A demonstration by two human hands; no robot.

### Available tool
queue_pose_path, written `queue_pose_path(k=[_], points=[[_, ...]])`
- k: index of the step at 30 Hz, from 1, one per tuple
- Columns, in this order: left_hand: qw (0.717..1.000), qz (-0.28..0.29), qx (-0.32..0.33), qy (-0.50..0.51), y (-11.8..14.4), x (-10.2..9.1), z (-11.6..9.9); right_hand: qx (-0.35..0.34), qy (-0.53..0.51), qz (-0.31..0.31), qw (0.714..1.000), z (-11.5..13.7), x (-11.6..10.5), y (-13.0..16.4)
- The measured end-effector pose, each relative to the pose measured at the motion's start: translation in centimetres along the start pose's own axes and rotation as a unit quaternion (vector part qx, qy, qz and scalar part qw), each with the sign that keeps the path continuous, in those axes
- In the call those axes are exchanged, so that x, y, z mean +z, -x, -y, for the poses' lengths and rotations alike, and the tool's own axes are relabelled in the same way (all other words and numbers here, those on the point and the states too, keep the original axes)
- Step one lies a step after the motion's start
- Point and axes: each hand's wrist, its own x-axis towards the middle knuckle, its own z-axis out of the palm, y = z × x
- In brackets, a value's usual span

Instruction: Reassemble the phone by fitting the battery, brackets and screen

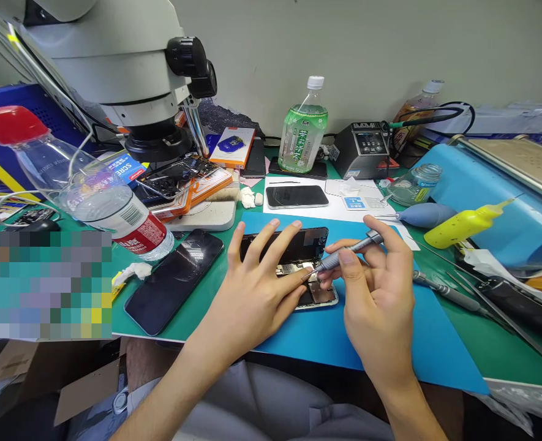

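Note:
An opened smartphone lies on the blue mat, its inner parts bare and its dark screen tilted up at the back. Over it is my left hand, three fingers spread in front of the raised screen. The index fingertip and thumb reach down to the phone's insides, close to a driver tip. My right hand grips a grey precision screwdriver, slanted with its tip down at the circuit board. Whatever lies right under the tip is too small to make out.
Left of the mat lie a dark phone and a red-capped bottle below a microscope. Behind are another phone and a green-labelled bottle. At right are a yellow squeeze bottle, tweezers and another screwdriver.

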Motion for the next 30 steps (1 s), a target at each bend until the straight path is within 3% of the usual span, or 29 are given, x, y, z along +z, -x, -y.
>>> queue_pose_path(k=[6,10,15,22,30], points=[[1.0,-0.004,-0.001,0.002,0.0,0.0,0.1,-0.03,0.015,-0.024,0.999,0.2,0.0,-0.2],[1.0,-0.001,-0.003,0.005,-0.1,0.1,0.1,-0.15,0.119,-0.058,0.98,0.0,-1.1,-0.9],[1.0,-0.004,-0.002,0.007,-0.1,0.1,0.0,-0.255,0.231,-0.004,0.939,-1.2,-2.0,-1.4],[1.0,-0.007,-0.006,0.004,-0.1,0.2,0.1,-0.275,0.256,0.031,0.926,-1.8,-1.4,-1.3],[1.0,-0.006,-0.007,0.002,-0.1,0.3,0.2,-0.27,0.265,0.028,0.925,-1.8,-1.4,-1.1]])
